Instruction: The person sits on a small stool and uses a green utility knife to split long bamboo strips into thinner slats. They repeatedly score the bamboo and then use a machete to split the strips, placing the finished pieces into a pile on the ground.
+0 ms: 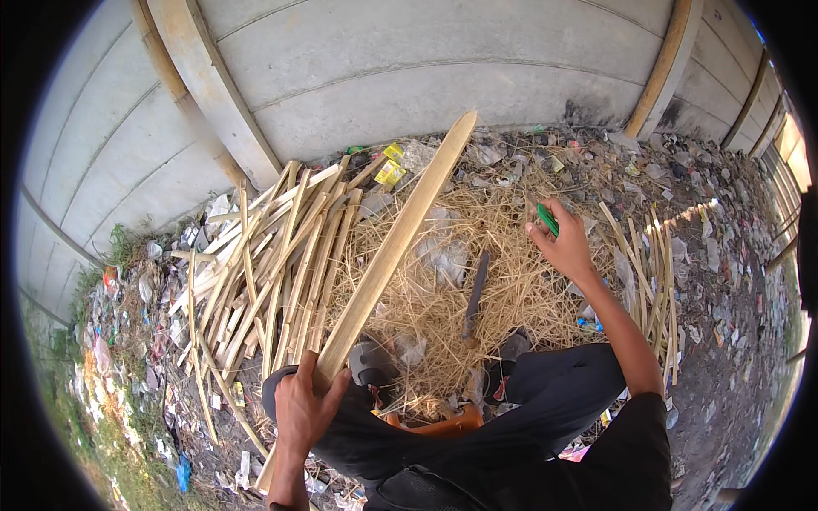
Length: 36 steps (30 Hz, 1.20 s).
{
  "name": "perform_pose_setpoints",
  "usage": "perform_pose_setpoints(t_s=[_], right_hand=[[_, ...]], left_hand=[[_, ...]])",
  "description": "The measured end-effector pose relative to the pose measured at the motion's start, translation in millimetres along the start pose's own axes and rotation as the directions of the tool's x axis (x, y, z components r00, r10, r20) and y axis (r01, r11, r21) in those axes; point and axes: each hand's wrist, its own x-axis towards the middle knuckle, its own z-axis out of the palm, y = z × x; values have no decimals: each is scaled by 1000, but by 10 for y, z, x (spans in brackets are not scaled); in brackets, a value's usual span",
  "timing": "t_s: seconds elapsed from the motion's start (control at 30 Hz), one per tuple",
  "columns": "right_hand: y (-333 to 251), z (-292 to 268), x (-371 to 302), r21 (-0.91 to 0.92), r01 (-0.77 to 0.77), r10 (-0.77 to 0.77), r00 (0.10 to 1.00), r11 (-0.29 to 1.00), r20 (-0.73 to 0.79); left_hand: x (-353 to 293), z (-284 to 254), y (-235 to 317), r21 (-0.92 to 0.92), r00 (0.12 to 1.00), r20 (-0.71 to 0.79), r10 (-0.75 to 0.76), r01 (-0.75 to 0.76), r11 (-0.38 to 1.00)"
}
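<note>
My left hand is closed round the lower part of a long split bamboo slat. The slat slants up and away to the right, its pale inner face toward me and its far tip rounded. My right hand is closed on a small green-handled tool, held out to the right of the slat and apart from it. Whatever working end the tool has cannot be made out. Between my feet, a dark-bladed machete lies on the straw-like bamboo shavings.
A heap of split bamboo strips lies on the left. Fewer strips lie at the right. Grey concrete wall panels and posts stand behind. Litter covers the ground. Part of an orange seat shows beneath me.
</note>
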Motion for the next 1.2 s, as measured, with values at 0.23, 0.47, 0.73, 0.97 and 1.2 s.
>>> perform_pose_setpoints(t_s=[0.23, 0.47, 0.73, 0.97, 1.2], right_hand=[[-245, 55, -69, -111, 265, -256, 963, 958, 87], [-390, 739, -202, 133, 397, -416, 822, 908, 389], [-482, 929, -103, 322, 48, -210, 846, 945, 490], [-909, 938, 177, 676, -99, -171, 931, 730, 322], [-1440, 604, 426, 954, -196, -193, 951, 227, 241]], left_hand=[[401, -714, 90, 402, 978, -102, 182, -127, 907], [802, -953, 439, 539, 813, 130, 567, -538, 648], [1104, -1187, 945, 742, 500, -201, 843, -483, 464], [1334, -751, 766, 251, 363, -700, 614, -681, 688], [1735, 304, 469, -478, 851, -5, 525, -463, 746]])
